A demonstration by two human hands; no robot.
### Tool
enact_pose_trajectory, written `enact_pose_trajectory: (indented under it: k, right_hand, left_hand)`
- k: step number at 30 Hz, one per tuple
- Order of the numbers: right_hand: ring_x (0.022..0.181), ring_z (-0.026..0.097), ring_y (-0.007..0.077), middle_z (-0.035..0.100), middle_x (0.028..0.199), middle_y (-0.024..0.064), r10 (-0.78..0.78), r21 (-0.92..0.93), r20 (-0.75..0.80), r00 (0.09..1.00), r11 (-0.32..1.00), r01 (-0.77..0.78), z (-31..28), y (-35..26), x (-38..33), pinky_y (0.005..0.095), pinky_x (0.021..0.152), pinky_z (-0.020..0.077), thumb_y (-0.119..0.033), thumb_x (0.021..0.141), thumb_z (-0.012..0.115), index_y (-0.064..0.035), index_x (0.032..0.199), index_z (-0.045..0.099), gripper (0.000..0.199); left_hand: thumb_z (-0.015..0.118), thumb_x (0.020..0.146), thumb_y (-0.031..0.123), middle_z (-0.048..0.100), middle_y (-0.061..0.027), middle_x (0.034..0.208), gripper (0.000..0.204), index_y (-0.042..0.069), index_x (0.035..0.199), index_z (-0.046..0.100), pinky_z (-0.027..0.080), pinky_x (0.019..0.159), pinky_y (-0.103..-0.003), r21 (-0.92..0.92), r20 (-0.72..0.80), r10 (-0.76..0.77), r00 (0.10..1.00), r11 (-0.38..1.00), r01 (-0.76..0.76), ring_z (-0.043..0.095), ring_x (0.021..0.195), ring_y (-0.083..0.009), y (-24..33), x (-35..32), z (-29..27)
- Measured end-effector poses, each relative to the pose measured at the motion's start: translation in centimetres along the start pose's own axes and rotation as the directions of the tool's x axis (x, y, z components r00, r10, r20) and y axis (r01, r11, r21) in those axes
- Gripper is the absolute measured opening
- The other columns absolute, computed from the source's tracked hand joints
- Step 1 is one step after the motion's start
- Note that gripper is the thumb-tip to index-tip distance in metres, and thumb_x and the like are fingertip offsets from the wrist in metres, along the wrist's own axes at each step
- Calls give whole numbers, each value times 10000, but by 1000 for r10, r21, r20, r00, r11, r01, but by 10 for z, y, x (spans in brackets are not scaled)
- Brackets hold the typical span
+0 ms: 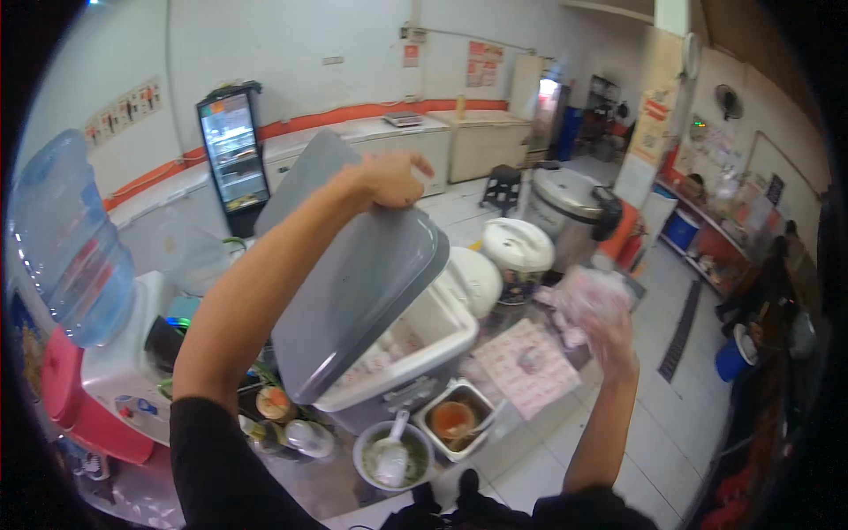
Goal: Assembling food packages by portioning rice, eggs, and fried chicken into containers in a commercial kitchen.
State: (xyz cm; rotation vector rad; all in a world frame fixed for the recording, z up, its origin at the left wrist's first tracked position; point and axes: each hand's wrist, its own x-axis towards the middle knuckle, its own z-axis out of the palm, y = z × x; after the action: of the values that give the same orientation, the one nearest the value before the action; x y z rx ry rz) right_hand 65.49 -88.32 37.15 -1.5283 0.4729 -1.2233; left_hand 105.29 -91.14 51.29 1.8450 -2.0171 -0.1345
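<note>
My left hand (396,179) is closed over the top edge of a grey lid (353,265), which stands tilted up over a white-lined cooler box (446,331). Inside the box lie small pale packets with reddish marks, partly hidden by the lid. Off to the right, my right hand (612,340) grips a crumpled, see-through plastic bag (594,296) with pinkish contents, smeared by motion. Just left of that hand is a flat stack of pink-and-white printed paper (528,364).
Near me stand a bowl with a white ladle (389,459) and a square tub of orange-red sauce (452,420). Jars (276,404) and a water dispenser (132,353) are at left. Beyond the box are a white-lidded pot (518,247) and a large steel cooker (561,212).
</note>
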Motion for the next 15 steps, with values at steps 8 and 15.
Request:
enact_pose_trajectory:
  k: [8,15]
  right_hand:
    - [941,608,266,584,973,89,108,312,-762,639,926,215,-35,-45,-466,404,767,532,-161,732,773,-92,939,569,298]
    - [1077,640,192,644,1166,71,209,211,-977,-43,974,-82,144,-117,-764,367,918,540,-278,808,837,-99,1343,512,652]
  left_hand:
    - [693,766,368,730,-129,1030,319,152,990,762,537,833,-466,728,210,-64,976,676,-112,677,996,-327,-67,112,203]
    - [579,924,29,602,-166,1269,410,-43,1322,512,458,945,-336,-724,-171,688,705,397,-564,589,1133,-238,315,-229,457]
